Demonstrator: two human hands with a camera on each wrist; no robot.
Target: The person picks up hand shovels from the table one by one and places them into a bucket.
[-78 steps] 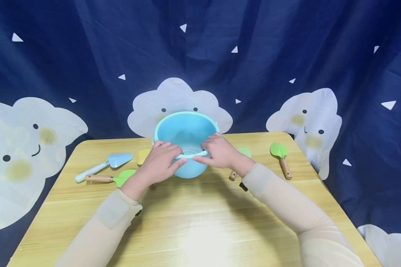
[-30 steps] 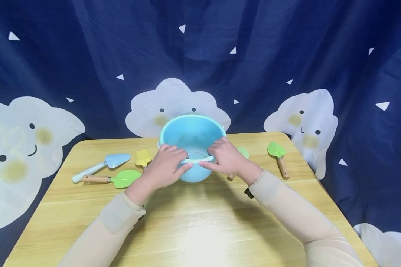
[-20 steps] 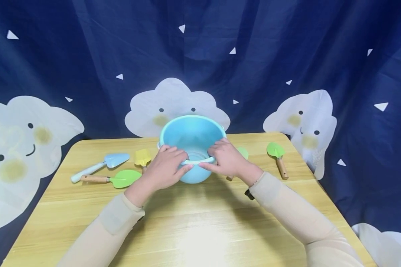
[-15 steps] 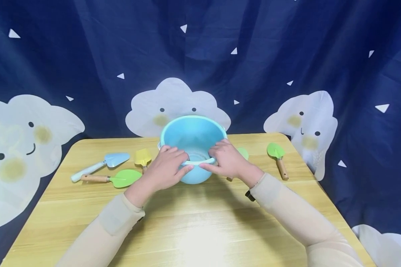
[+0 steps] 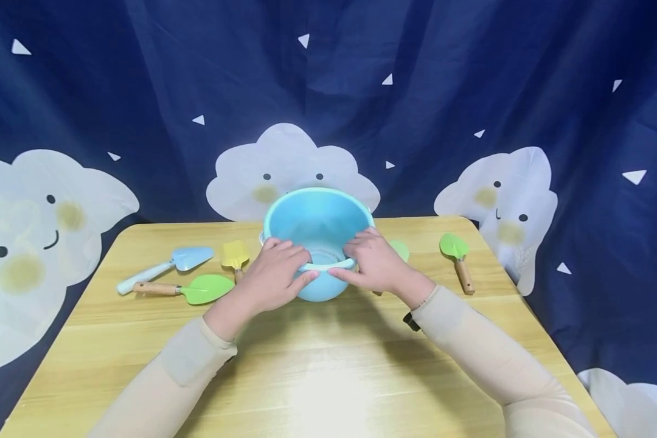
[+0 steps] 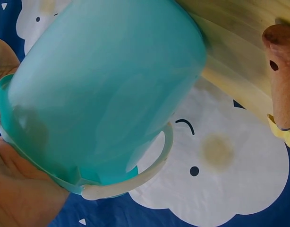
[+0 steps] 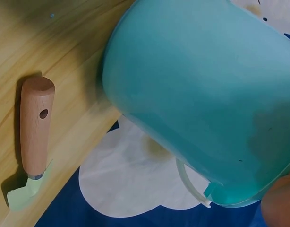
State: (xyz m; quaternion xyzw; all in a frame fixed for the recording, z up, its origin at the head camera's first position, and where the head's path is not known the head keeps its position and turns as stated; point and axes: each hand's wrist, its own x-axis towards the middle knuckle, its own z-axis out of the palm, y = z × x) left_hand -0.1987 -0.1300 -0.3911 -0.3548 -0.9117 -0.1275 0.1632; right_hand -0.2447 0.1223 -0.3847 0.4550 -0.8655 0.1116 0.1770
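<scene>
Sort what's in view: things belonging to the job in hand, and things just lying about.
In the job:
light-blue bucket, gripped at its rim
left hand
right hand

Apparently just lying about:
pale-blue trowel
green trowel at left
yellow spade
wooden-handled pale-green tool
green trowel at right

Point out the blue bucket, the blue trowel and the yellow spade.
Blue bucket (image 5: 319, 229): head view, inner far wall.
Blue trowel (image 5: 191, 259): head view, blade.
Yellow spade (image 5: 235, 254): head view, blade.
</scene>
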